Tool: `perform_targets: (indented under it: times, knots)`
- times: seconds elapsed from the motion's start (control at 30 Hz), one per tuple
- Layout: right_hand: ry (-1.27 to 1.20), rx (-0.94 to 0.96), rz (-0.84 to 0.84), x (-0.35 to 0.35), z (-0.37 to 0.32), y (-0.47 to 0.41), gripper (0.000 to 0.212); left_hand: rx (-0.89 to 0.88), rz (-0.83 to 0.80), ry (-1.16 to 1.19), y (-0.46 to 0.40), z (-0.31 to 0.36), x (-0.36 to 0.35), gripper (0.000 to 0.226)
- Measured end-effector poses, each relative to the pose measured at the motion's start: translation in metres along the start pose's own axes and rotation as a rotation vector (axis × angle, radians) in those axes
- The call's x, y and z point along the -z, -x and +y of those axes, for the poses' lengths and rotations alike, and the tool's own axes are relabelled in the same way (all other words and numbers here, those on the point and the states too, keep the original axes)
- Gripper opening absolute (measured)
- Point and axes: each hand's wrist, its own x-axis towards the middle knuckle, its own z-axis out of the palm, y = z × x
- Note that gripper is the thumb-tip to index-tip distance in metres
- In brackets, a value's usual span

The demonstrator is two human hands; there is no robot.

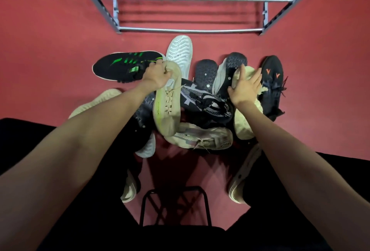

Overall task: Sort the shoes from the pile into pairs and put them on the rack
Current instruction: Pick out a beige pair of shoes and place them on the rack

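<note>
**Two hands in a shoe pile below a bare metal rack**

Two bare arms reach forward from the bottom edge over a red floor [50, 30]. A heap of mixed shoes lies at the centre of the view. At twelve o'clock stands a grey metal shoe rack [192, 0], its horizontal bars holding nothing.

The left hand [158, 74] grips the toe end of a cream sneaker [167, 106] with curled fingers; the sneaker hangs toward six o'clock, showing a lime stripe along its sole edge and its laces. The right hand [245, 88] lies with straight, spread fingers on a second cream sneaker [245, 122] at three o'clock of the pile, pressing on it without closing round it.

At ten o'clock of the pile lies a black sneaker with green stripes [124, 65], just beside the left hand. A white sole [180, 52] faces up at twelve o'clock. Two dark soles [207, 72] rest between the hands. A black sneaker with orange marks [273, 82] lies at the three o'clock edge. A black and white patterned sneaker [206, 102] sits in the middle, and a grey-white sneaker [206, 138] lies on its side at six o'clock. The legs of a black stool [176, 206] show near the bottom edge.
</note>
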Motion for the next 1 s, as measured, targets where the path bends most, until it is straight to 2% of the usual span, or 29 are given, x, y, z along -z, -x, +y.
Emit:
perform_targets:
  times: [0.17, 0.37, 0.47, 0.63, 0.87, 1.0]
  knots:
    - [-0.078, -0.038, 0.023, 0.004, 0.0, -0.004, 0.081, -0.015, 0.034, 0.109, -0.004, -0.004, -0.002, 0.066]
    - [-0.075, -0.029, 0.049, 0.027, -0.007, 0.019, 0.063, -0.034, 0.122, 0.125, 0.015, 0.0, 0.009, 0.063]
    - [-0.052, -0.025, 0.067, 0.041, -0.016, 0.043, 0.061, -0.039, 0.125, 0.126, 0.032, 0.0, 0.019, 0.062]
    - [-0.166, 0.058, 0.242, 0.084, -0.029, 0.077, 0.062, -0.016, 0.245, 0.159, 0.071, 0.005, 0.039, 0.062]
    - [-0.467, 0.3, 0.487, 0.135, -0.047, 0.115, 0.063, 0.071, 0.422, 0.429, 0.114, 0.013, 0.075, 0.071]
    - [-0.638, 0.363, 0.646, 0.136, -0.049, 0.138, 0.064, 0.136, 0.438, 0.558, 0.135, 0.009, 0.075, 0.08]
